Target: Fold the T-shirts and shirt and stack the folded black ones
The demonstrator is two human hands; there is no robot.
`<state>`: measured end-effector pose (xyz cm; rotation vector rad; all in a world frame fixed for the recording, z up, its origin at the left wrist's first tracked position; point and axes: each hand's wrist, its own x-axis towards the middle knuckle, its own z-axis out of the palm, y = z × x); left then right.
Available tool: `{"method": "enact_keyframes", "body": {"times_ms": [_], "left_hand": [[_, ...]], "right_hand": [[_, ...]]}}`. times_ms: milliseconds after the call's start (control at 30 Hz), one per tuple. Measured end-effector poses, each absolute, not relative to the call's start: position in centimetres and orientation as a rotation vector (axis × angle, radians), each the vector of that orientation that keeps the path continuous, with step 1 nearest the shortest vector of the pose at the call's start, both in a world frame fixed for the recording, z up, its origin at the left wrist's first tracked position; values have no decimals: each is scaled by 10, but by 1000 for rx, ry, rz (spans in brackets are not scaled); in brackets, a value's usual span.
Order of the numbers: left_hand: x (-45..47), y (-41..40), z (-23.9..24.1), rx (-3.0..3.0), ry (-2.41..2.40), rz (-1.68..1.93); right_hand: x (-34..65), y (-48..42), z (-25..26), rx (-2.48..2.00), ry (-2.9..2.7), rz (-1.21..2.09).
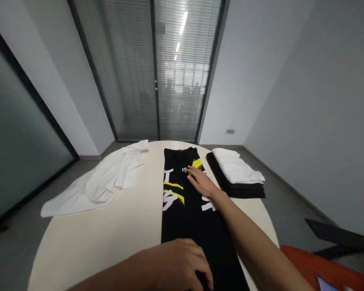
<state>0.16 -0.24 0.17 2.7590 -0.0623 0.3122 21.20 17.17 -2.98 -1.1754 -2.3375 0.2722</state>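
Note:
A black T-shirt (pixel 189 226) with white lettering and yellow printed patches lies in a long, narrow folded strip down the table. My right hand (pixel 202 182) rests on its upper part, palm down with the fingers stretched out and slightly apart. Close to me, my left hand (pixel 178 264) is over the lower part of the T-shirt. Its fingers are bent down and curled against the black cloth; the fingertips are partly cut off by the bottom of the view.
A loose, crumpled white garment (pixel 100 178) hangs over the left edge of the round table (pixel 124 226). At the right, a folded white garment (pixel 238 166) lies on folded black cloth (pixel 245 190). An orange chair (pixel 306 262) stands at lower right.

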Motion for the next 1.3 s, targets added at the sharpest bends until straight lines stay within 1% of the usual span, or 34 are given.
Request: {"method": "enact_keyframes", "body": {"times_ms": [200,300,433,633,867,1033,1300], "left_hand": [[6,-9,2,2835,-51,341],[8,-11,-4,2884,-90,402],[15,-16,-15,2787,-12,441],[19,-20,-33,2766,-13,379],[25,-24,-21,2988,60,389],[39,-31,-17,3043,168,527],[57,-49,-31,3246,243,705]], "right_hand": [[218,163,-26,-1136,-2347,355],[220,158,-22,-1127,-2368,385],[226,155,-22,-1148,-2403,437],[235,153,-24,-1179,-2457,504],[229,151,-21,-1289,-2432,633],[226,150,-21,-1307,-2430,631],[226,149,-19,-1313,-2438,621]]}}
